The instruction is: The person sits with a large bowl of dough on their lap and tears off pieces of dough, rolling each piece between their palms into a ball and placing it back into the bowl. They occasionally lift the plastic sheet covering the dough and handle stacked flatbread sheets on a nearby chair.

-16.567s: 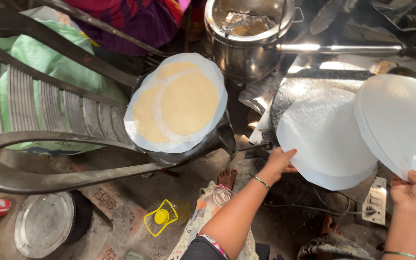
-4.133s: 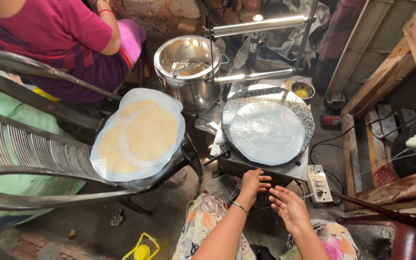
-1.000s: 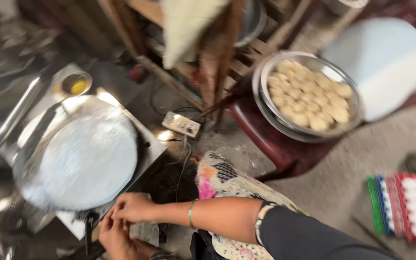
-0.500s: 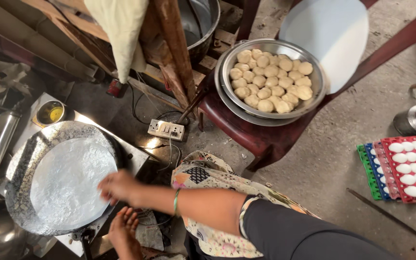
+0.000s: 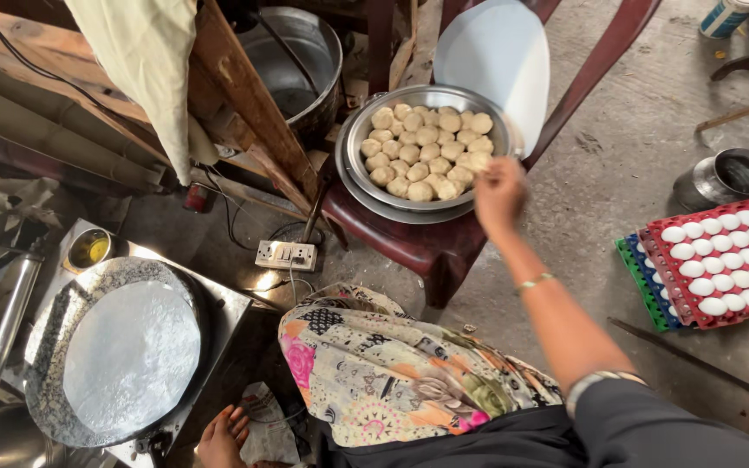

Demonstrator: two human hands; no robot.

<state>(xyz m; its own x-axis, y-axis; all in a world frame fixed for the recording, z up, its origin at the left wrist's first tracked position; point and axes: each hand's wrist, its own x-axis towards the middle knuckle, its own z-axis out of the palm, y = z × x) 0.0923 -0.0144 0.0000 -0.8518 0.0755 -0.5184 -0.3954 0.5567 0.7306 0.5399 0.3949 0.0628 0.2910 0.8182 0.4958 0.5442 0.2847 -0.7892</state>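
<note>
My right hand (image 5: 498, 192) reaches out over the near rim of a steel bowl (image 5: 350, 184) filled with several pale dough balls (image 5: 422, 152). Its fingers hang just above the balls at the bowl's right side and hold nothing that I can see. The bowl rests on a dark red chair seat (image 5: 400, 243). A round white sheet (image 5: 496, 61) leans behind the bowl. My left hand (image 5: 221, 433) lies low at the bottom edge with fingers spread, next to a round metal press plate (image 5: 45, 347) covered by a white sheet (image 5: 127, 360).
Red and green egg trays (image 5: 721, 260) full of white eggs lie on the concrete floor at right, with a small steel pot (image 5: 726, 178) behind them. A power strip (image 5: 286, 256), a small bowl of yellow oil (image 5: 88, 250), a large metal vessel (image 5: 301, 61) and wooden beams (image 5: 253, 104) crowd the left.
My right hand has left the press plate and swung up to the bowl of dough balls. The view has shifted right. My left hand stays low beside the press.
</note>
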